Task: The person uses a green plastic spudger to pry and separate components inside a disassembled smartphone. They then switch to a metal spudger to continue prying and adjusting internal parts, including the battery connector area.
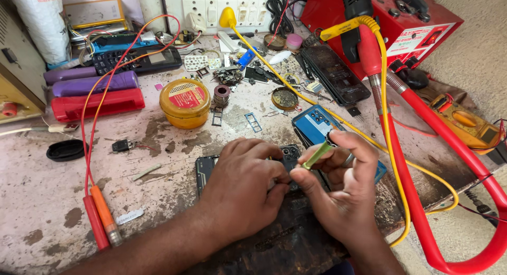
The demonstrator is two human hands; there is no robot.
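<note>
Phone (288, 157) parts lie open under our hands on the dirty table (47, 201). Our left hand (244, 185) presses down on it. Our right hand (342, 185) pinches a small green screwdriver (318, 154) tight.

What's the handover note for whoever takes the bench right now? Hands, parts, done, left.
Left hand: pressing down on the dark opened phone lying flat at the bench's front edge, fingers over its middle.
Right hand: fingers pinch a small green-handled screwdriver, tip pointed down at the phone's upper end near the camera cluster.
Blue phone back cover lies just behind the hands, apart from the phone.
Done: back appears off, phone body exposed.
Left: work at the screwdriver tip seems in progress; which screw, and how many are out, cannot be told.
Red and orange probes lie unused on the left.
</note>
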